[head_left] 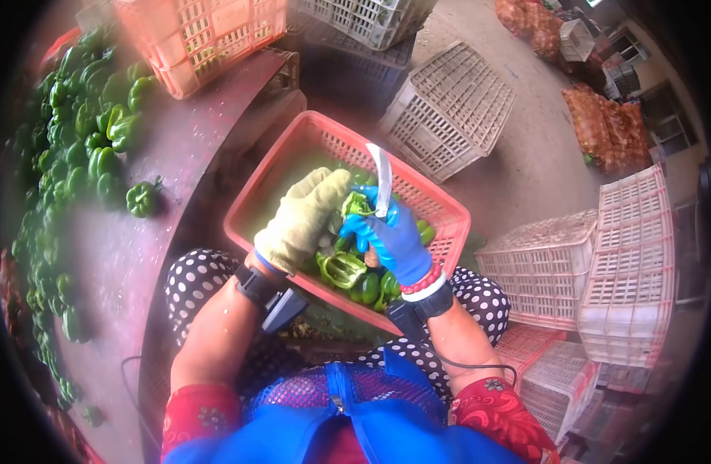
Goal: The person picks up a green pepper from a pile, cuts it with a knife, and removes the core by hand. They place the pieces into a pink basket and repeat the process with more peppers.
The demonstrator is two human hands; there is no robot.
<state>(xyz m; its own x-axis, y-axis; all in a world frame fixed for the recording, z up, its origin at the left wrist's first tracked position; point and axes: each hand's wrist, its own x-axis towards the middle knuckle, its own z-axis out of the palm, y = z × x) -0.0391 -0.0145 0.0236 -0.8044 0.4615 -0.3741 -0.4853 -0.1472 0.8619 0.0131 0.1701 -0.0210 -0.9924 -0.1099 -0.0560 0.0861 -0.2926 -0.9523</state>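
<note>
Above a pink crate (255, 182) on my lap, my two gloved hands meet. My right hand (390, 238), in a blue glove, is closed around a knife whose curved blade (382, 174) points up and away from me. My left hand (300, 220), in a pale yellow glove, has its fingers bent against a piece of green pepper (357, 204) between the hands; its fingertips are partly hidden. Cut and whole green peppers (341, 269) lie in the crate below.
A pile of green peppers (77, 155) covers the left of a reddish table (170, 147). An orange crate (216, 35) stands at its far end. White crates (456, 108) stand ahead and at right (626, 271). Filled net sacks (606, 127) lie farther off.
</note>
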